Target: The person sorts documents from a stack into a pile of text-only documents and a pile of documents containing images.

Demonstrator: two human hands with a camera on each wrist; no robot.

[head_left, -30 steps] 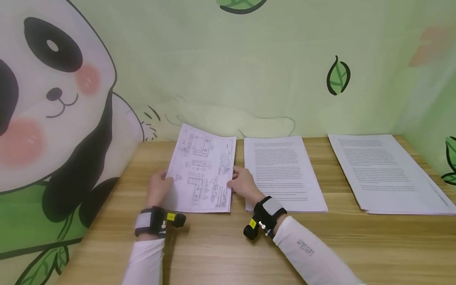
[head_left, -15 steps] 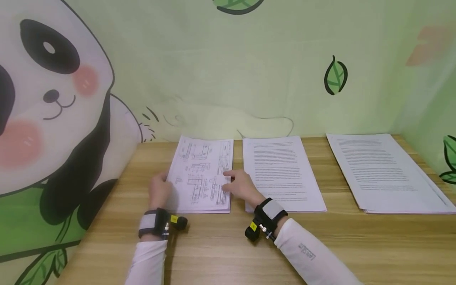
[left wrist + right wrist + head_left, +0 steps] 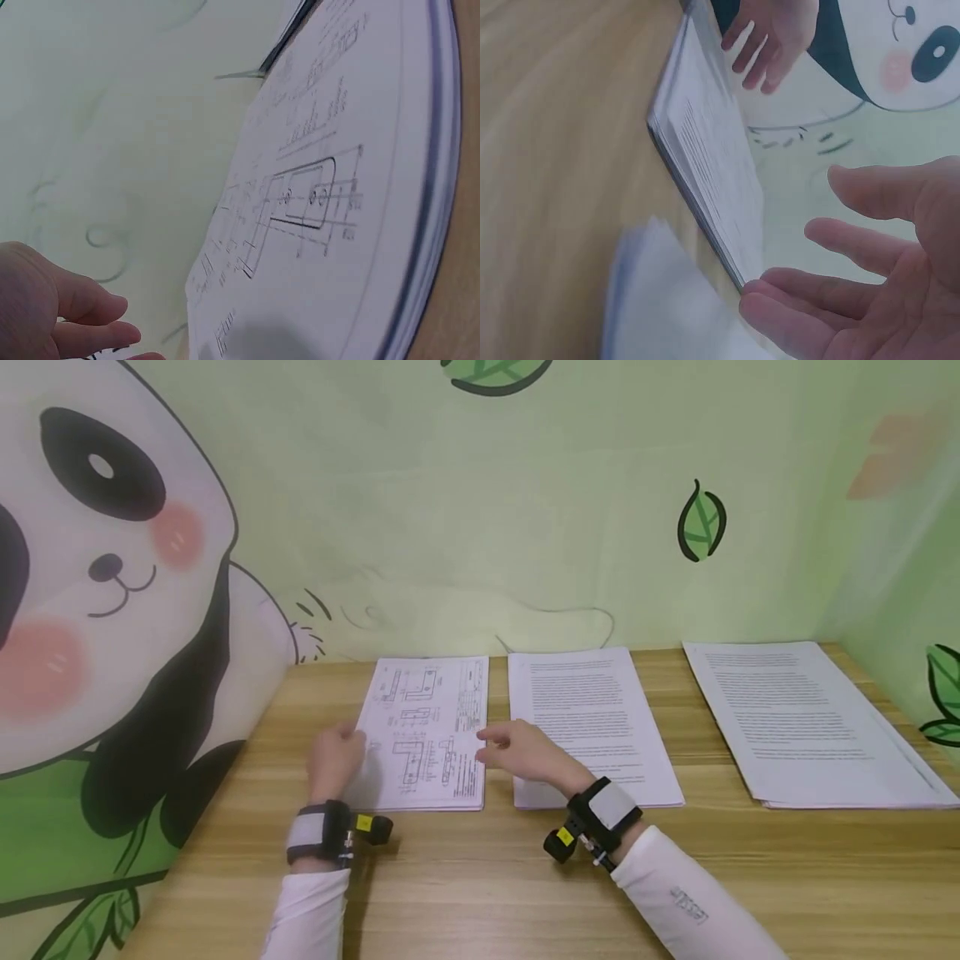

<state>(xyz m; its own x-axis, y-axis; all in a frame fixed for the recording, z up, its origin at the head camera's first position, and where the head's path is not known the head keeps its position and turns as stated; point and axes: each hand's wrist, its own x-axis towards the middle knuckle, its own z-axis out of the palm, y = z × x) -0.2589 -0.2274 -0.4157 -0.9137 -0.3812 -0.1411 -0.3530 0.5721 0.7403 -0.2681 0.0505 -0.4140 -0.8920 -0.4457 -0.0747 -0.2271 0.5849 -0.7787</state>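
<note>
A stack of paper [image 3: 420,727] with a technical drawing on its top sheet lies flat at the left of the wooden table. By its left edge is my left hand [image 3: 333,766], fingers loose and holding nothing; the left wrist view shows its fingertips [image 3: 112,309] apart from the sheets. My right hand [image 3: 536,753] hovers between this stack and the middle stack of printed text [image 3: 581,710]. Thumb and fingers are spread apart in the right wrist view, with no sheet between them. Whether its fingertips touch the drawing stack's edge cannot be told.
Another stack of text pages [image 3: 795,727] lies farther right, its lower sheets slightly offset. Behind the table hangs a pale green backdrop [image 3: 420,510] with a panda and leaves. Each wrist wears a black strap with a small camera.
The raised top sheet of the drawing stack has come down flat. My right hand has let go of its right edge and drawn back to the right; the left hand has barely moved.
</note>
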